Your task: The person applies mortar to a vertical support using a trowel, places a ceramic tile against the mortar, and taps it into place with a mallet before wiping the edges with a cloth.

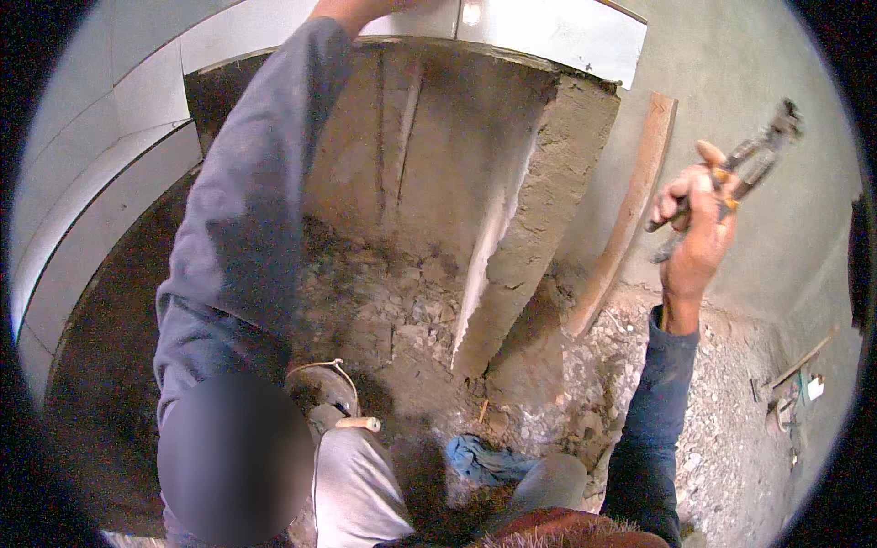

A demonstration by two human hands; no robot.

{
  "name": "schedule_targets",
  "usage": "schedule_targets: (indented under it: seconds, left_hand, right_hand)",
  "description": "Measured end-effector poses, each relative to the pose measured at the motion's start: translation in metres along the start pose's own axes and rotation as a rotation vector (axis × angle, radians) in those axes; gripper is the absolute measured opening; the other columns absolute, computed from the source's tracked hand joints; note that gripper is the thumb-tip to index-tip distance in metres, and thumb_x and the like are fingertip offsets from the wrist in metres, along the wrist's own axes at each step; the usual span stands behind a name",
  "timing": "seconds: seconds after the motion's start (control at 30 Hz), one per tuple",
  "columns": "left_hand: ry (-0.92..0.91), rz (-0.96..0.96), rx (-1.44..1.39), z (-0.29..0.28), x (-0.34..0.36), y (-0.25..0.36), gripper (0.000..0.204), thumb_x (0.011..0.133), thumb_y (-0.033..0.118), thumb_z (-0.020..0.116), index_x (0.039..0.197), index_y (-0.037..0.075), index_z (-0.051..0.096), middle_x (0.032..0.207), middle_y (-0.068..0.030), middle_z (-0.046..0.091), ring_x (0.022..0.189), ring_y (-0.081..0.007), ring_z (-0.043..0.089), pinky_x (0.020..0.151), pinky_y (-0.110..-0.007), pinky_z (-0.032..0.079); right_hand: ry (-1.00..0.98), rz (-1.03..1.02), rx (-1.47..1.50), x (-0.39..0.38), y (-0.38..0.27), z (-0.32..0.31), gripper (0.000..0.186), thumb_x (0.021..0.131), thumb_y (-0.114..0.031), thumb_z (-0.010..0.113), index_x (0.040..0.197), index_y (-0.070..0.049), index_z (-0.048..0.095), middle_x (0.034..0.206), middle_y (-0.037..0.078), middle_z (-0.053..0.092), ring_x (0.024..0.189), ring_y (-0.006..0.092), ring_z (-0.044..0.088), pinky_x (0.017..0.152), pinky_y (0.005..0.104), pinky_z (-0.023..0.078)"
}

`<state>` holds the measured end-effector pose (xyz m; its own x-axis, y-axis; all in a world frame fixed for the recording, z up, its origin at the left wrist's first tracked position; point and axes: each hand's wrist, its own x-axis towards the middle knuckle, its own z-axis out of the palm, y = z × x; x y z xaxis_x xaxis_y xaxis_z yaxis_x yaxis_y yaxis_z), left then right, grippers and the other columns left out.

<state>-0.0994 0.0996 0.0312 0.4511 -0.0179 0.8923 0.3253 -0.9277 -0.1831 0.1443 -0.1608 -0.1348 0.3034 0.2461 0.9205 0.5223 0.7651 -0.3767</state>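
1. A building site: a room under construction or renovation.
2. A rough mortar wall (429,155) stands bare and unfinished, with pale tiles (110,146) fixed only along its left and top edges.
3. The floor (713,438) is loose rubble, dust and broken stone.
4. A wooden plank (630,210) leans against the grey plastered wall (731,82).
5. Pliers (744,164) are held up at the right.
6. Small tools and scraps (790,393) lie on the ground at far right.

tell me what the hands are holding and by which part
The right hand holds a pair of pliers by the orange-tipped handles, jaws pointing up and away. The left hand is out of view above the top edge.
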Motion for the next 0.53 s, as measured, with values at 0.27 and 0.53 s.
schedule_targets:
  seconds: [0.27, 0.53]
  left_hand:
    - [0.008, -0.228, -0.126, 0.013, -0.009, 0.012, 0.038, 0.1, 0.036, 0.063, 0.118, 0.005, 0.074, 0.11, -0.0207, 0.075, 0.104, -0.0343, 0.071, 0.094, -0.042, 0.053]
    - [0.058, -0.283, 0.02, 0.009, 0.002, 0.006, 0.04, 0.096, 0.037, 0.067, 0.119, 0.005, 0.075, 0.112, -0.0231, 0.074, 0.109, -0.0345, 0.071, 0.096, -0.042, 0.052]
  right_hand:
    - [-0.004, -0.004, -0.045, -0.01, -0.006, 0.01, 0.038, 0.105, -0.021, 0.053, 0.132, 0.005, 0.047, 0.077, 0.001, 0.052, 0.061, 0.0091, 0.052, 0.055, 0.0261, 0.046]
    - [0.012, -0.109, 0.226, 0.014, 0.003, 0.027, 0.048, 0.106, -0.027, 0.052, 0.141, 0.005, 0.043, 0.104, 0.013, 0.067, 0.092, 0.0242, 0.065, 0.09, 0.039, 0.052]
